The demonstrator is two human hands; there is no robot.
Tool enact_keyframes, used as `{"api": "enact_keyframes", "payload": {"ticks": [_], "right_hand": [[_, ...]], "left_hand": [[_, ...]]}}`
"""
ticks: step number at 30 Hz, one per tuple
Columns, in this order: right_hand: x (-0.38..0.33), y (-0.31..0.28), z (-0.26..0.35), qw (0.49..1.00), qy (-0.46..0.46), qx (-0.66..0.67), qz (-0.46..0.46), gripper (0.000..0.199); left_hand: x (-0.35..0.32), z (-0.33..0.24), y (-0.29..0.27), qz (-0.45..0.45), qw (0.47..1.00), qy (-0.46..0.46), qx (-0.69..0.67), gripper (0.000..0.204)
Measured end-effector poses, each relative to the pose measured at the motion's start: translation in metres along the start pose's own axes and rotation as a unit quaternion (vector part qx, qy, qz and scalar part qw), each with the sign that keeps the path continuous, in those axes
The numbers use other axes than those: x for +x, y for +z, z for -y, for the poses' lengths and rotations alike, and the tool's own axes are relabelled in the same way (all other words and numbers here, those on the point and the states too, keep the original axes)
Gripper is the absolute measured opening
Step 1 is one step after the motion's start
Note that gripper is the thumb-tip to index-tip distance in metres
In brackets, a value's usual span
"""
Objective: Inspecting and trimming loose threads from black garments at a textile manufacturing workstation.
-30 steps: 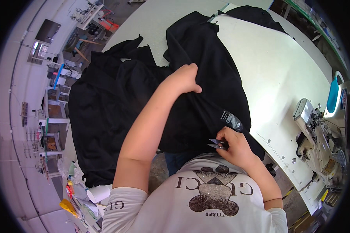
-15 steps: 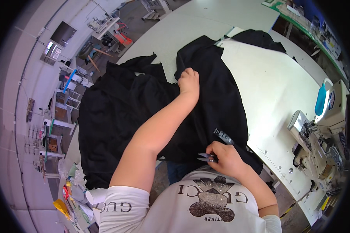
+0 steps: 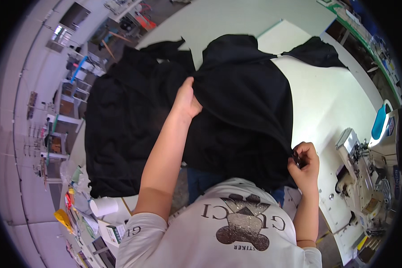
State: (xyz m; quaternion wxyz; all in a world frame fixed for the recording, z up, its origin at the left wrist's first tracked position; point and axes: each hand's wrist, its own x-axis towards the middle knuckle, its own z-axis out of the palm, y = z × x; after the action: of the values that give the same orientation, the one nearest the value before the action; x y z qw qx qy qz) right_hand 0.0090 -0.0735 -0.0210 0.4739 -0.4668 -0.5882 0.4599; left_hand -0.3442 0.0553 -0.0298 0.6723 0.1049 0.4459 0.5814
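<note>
A large black fabric piece [image 3: 245, 102] lies spread and rumpled over the white table and hangs toward my lap. My left hand [image 3: 187, 100] is closed on a fold of it near the middle, lifting the cloth into a ridge that runs down to the right. At the fabric's right edge my right hand [image 3: 306, 165] is closed around small dark thread snips [image 3: 298, 158], their blades mostly hidden now. Whether those fingers also pinch the cloth edge, I cannot tell. A narrower black part [image 3: 317, 52] of the fabric stretches to the far right.
A sewing machine [image 3: 366, 178] stands on the right of the table [image 3: 330, 98]. To the left lie a white thread cone [image 3: 103, 206] and a heap of scraps and packets [image 3: 76, 210]. More machine stations [image 3: 60, 118] line the wall.
My right hand has moved right and up to the fabric's edge with the snips. My left hand has shifted left, pulling a fold. The labelled patch is out of sight.
</note>
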Motion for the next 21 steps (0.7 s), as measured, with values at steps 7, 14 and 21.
{"api": "enact_keyframes", "payload": {"ticks": [7,14,21], "right_hand": [[-0.031,-0.009,-0.031,0.997,0.011,-0.058,0.046,0.027],[-0.048,-0.01,-0.034,0.986,-0.041,-0.122,0.105,0.032],[-0.049,-0.009,-0.032,0.979,-0.062,-0.14,0.131,0.033]], "left_hand": [[-0.042,0.064,-0.015,0.096,0.985,0.06,-0.131,0.042],[-0.126,0.126,-0.029,0.006,0.892,0.354,0.28,0.02],[-0.135,0.196,-0.008,0.207,0.944,-0.19,0.173,0.037]]}}
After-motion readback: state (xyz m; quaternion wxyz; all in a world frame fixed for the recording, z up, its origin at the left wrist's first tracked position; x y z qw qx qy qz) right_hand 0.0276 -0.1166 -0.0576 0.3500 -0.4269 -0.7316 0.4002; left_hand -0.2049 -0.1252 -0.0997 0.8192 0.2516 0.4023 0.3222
